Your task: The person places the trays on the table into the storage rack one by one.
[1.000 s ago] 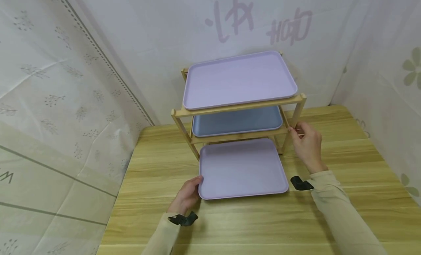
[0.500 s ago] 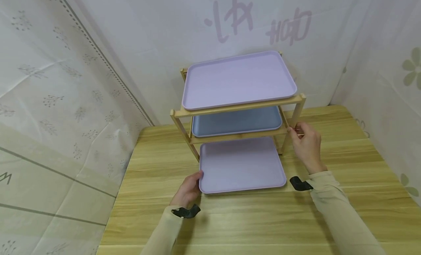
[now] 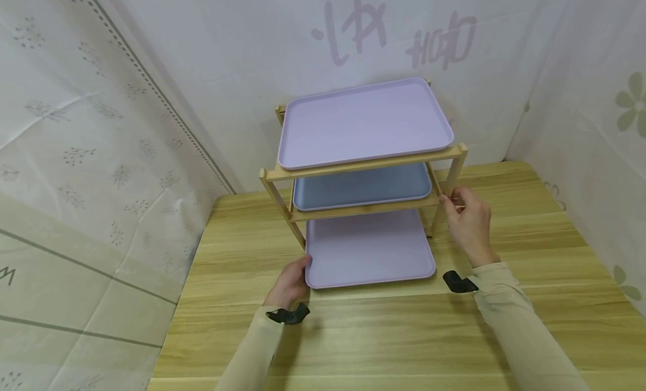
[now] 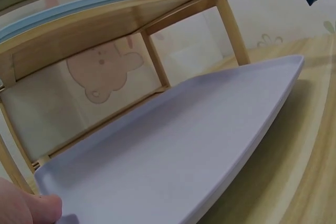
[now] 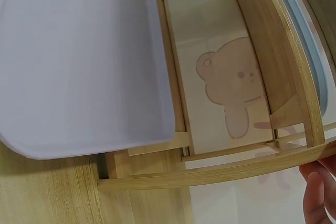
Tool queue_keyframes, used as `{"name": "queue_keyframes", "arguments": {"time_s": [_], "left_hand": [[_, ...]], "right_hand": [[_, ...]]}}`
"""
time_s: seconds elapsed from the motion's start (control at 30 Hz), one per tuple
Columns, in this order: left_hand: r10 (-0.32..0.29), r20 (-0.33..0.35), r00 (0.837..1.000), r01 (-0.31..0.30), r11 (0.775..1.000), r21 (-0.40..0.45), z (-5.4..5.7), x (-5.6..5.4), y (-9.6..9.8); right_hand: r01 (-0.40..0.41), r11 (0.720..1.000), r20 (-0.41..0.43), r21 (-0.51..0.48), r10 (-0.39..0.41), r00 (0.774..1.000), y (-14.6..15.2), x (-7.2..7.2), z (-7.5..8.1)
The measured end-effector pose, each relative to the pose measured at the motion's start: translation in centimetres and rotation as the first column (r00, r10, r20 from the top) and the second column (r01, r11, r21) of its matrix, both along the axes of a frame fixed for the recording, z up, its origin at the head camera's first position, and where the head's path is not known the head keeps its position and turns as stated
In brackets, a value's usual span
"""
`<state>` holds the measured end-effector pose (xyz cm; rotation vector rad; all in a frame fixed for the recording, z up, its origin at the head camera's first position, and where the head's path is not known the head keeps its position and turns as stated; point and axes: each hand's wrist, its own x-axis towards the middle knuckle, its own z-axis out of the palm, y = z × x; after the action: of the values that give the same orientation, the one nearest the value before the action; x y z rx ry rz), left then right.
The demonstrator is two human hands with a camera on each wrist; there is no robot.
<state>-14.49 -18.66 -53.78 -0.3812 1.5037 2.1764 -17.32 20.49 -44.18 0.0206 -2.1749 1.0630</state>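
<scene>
A three-tier wooden rack (image 3: 370, 209) stands on the table. My left hand (image 3: 291, 281) grips the left edge of a lilac tray (image 3: 370, 256), its thumb over the rim in the left wrist view. The tray's far part lies under the rack's middle tier, and its near part sticks out in front. My right hand (image 3: 469, 222) pinches the rack's right front post at middle-tier height; in the right wrist view only its fingers (image 5: 315, 192) show. A blue tray (image 3: 363, 186) rests on the middle tier, and another lilac tray (image 3: 365, 122) on the top.
The wood-grain table (image 3: 363, 340) extends in front and to both sides. A pale printed cloth (image 3: 227, 60) hangs behind the rack, with patterned cloth at left and right. A bear print (image 4: 102, 72) shows through the rack's lower opening.
My left hand has moved forward, sliding the lower lilac tray farther in under the middle tier. My right hand keeps its place on the rack's post.
</scene>
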Motion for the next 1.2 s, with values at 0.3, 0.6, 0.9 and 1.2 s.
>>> {"name": "queue_keyframes", "arguments": {"time_s": [0.3,0.6,0.9,1.2], "left_hand": [[0.081,0.028,0.996,-0.083,0.994,0.067,1.6,-0.1,1.1],[0.134,0.043,0.990,-0.138,0.980,0.141,2.2,-0.6,1.7],[0.198,-0.009,0.980,-0.195,0.972,0.128,1.7,-0.7,1.9],[0.249,-0.059,0.967,-0.250,0.968,-0.006,1.2,-0.8,2.2]], "right_hand": [[-0.002,1.000,-0.017,-0.001,0.002,1.000,0.0,0.0,-0.1],[-0.025,1.000,0.001,0.003,0.025,1.000,0.1,0.1,-0.2],[-0.055,0.998,0.133,-0.024,0.058,0.989,0.5,0.8,-1.1],[-0.066,0.998,0.167,-0.008,0.066,0.984,0.9,0.8,-1.1]]}}
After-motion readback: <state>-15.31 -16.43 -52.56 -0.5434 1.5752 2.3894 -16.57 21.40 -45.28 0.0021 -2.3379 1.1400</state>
